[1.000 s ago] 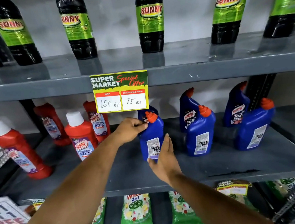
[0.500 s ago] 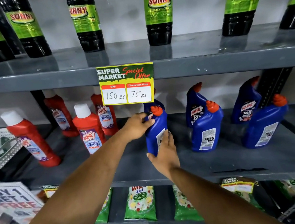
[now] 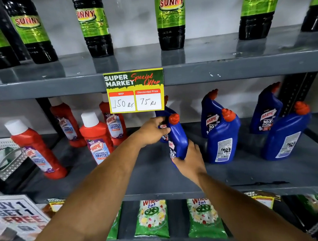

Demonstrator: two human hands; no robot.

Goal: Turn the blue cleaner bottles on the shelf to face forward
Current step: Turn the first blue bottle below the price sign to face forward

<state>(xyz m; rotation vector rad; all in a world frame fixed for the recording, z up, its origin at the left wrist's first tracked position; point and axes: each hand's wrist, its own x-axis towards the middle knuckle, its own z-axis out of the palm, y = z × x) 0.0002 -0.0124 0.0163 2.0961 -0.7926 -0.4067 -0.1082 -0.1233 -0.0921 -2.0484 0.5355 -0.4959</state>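
Several blue Harpic cleaner bottles with orange caps stand on the grey middle shelf (image 3: 253, 170). Both my hands grip the front left blue bottle (image 3: 178, 137): my left hand (image 3: 151, 132) on its upper side, my right hand (image 3: 191, 161) around its base. It stands side-on to me, its front label partly showing at the left. Another blue bottle behind it (image 3: 165, 112) is mostly hidden. Two front bottles, middle (image 3: 222, 140) and right (image 3: 286, 135), show their back labels. Two rear bottles (image 3: 211, 116) (image 3: 268, 111) show their front labels.
Red Harpic bathroom cleaner bottles (image 3: 97, 140) stand at the left of the same shelf. A price card (image 3: 134, 91) hangs from the upper shelf edge over the held bottle. Black Sunny bottles (image 3: 171, 18) line the top shelf. Green detergent packs (image 3: 152, 217) lie below.
The held bottle has rotated: its back label faced me before, now its side and part of the front label show. My right hand has wrapped round its base.
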